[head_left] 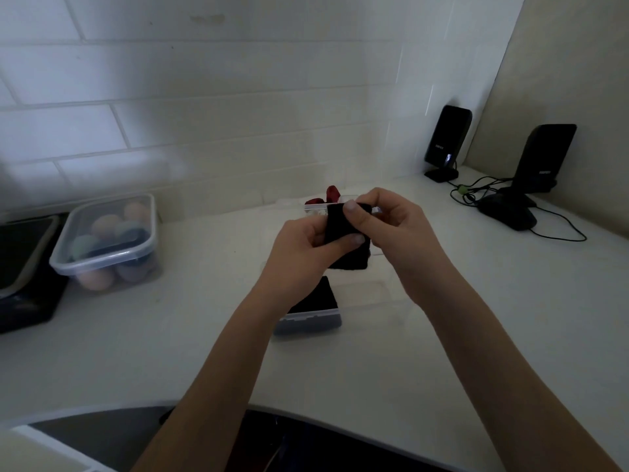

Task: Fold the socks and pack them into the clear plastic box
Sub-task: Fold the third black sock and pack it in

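two hands, left hand (299,247) and right hand (391,226), pinch one soft black sock (347,240), folded flat. it hangs above the clear plastic box (316,318).

Both forearms are bare from elbow to wrist, with no sleeve showing. The left hand (303,247) and right hand (391,226) wear no gloves, rings, watch or bands. The fingers (352,210) have short, plain nails. Dark clothing shows below the table's near edge.

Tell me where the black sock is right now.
The black sock is held up mid-frame between the left hand and right hand, above the clear box on the white counter.
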{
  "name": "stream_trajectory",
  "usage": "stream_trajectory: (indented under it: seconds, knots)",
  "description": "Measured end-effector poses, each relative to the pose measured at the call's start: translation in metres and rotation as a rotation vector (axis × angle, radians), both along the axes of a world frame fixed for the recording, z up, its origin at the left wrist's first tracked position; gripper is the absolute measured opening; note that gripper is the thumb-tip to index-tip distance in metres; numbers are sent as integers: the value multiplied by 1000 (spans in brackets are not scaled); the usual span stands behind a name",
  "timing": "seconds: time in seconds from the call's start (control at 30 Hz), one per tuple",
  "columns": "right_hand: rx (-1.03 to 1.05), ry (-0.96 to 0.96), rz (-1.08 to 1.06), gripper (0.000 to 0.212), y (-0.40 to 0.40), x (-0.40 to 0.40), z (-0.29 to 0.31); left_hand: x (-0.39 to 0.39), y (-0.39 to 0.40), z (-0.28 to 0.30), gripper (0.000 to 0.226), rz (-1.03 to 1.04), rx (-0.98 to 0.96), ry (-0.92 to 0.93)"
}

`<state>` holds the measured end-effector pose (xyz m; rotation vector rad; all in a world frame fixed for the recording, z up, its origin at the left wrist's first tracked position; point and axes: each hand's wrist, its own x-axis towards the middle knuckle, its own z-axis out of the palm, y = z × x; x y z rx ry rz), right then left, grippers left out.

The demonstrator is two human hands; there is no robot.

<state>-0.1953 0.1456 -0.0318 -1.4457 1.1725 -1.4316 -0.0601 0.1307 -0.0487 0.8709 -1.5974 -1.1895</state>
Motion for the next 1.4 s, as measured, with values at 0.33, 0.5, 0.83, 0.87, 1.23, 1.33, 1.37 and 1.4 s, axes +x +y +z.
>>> stream_trajectory:
  seconds: [0.33, 0.5, 0.83, 0.87, 1.23, 1.33, 1.37, 1.4]
  knots:
    - [-141, 643, -13, 9, -12, -17, 14, 13, 2, -1, 20, 157, -108, -223]
    - [21, 812, 6, 5, -15, -27, -3, 39, -7, -1, 19, 303, -107, -139]
    - [295, 962, 132, 18, -15, -9, -34, 27, -1, -17, 9, 139, -217, -441]
    - [318, 951, 108, 17, -16, -8, -35, 27, -1, -18, 8, 131, -232, -471]
    - [337, 1349, -17, 24, -21, 11, -24, 22, -4, -27, 17, 140, -285, -825]
    - [343, 1240, 87, 19, -19, 6, -21, 20, -4, -25, 18, 112, -258, -868]
    - [346, 1150, 120, 17, -17, 1, -21, 20, -4, -25, 18, 102, -244, -878]
    - [359, 1067, 161, 16, -14, -4, -20, 20, -3, -24, 18, 94, -230, -887]
